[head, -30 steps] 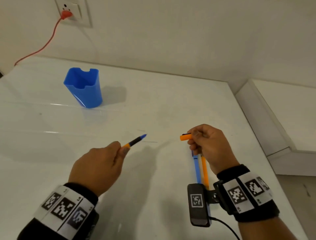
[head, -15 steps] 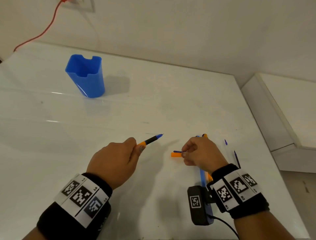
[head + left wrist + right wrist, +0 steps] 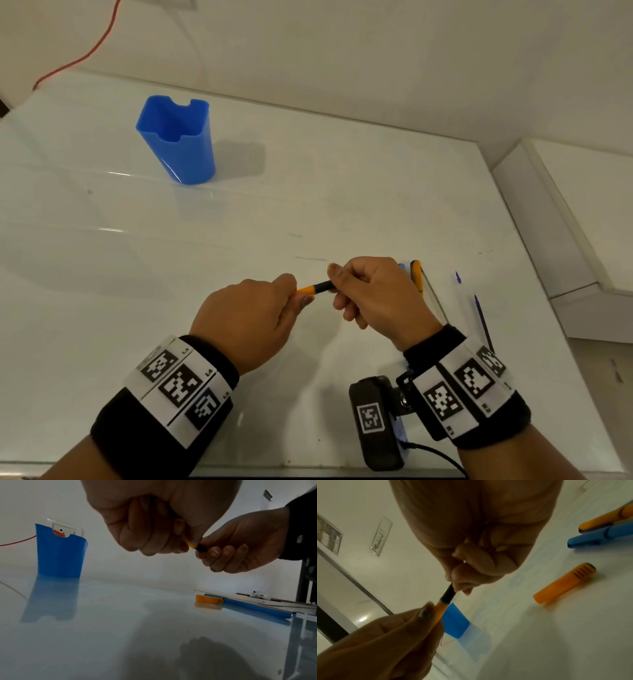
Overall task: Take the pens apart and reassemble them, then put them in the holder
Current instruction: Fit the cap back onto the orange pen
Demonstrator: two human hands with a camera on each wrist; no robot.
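Blue plastic holder [image 3: 178, 144] stands upright at the far left of the white table [image 3: 342, 192]. Nearer, the left hand [image 3: 246, 322] grips the orange pen [image 3: 313, 288] by its barrel, and the right hand [image 3: 373, 294] pinches the pen's black tip section. An orange cap [image 3: 565, 583] lies right of them, beside 2 more pens [image 3: 604, 526] touching each other.

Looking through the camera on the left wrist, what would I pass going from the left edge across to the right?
Blue holder → left hand gripping the orange pen → right hand pinching its black tip. Lower down on the table, an orange cap, then a blue pen.
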